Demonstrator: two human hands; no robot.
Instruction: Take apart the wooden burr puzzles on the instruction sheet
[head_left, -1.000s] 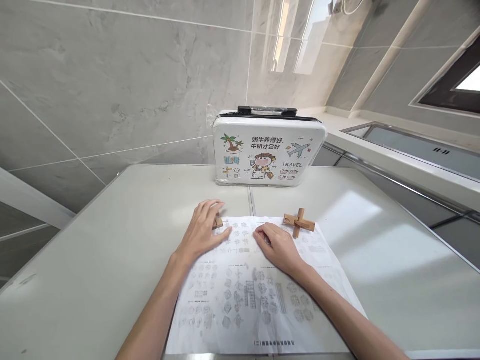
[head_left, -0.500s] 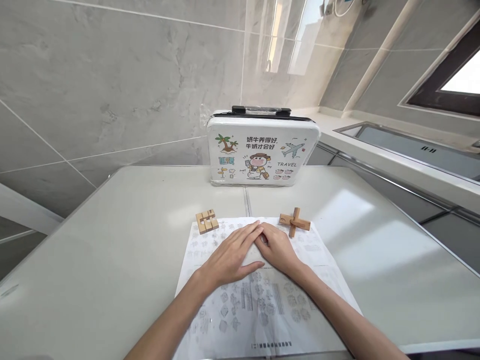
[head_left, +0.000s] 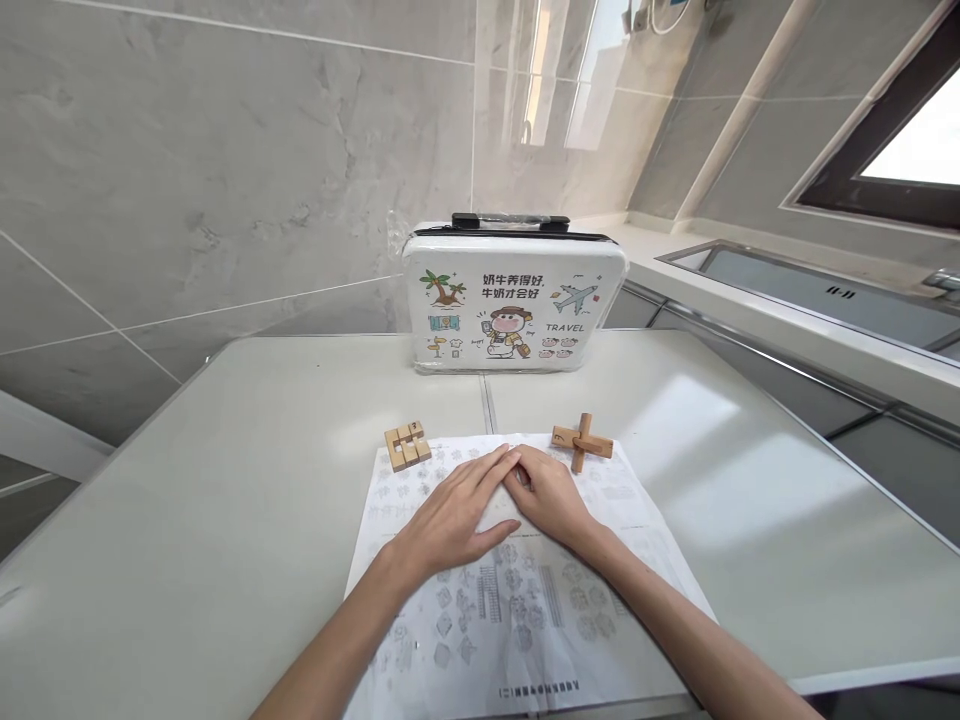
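The left hand (head_left: 456,517) and right hand (head_left: 553,497) are bare, fingers long and slender; the left forearm (head_left: 337,648) and right forearm (head_left: 675,640) are uncovered down to the view's lower edge.

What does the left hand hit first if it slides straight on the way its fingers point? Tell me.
Probably the right hand: the left hand lies flat on the paper sheet, its fingertips seemingly against the right's. Past that, roughly the wooden cross puzzle.
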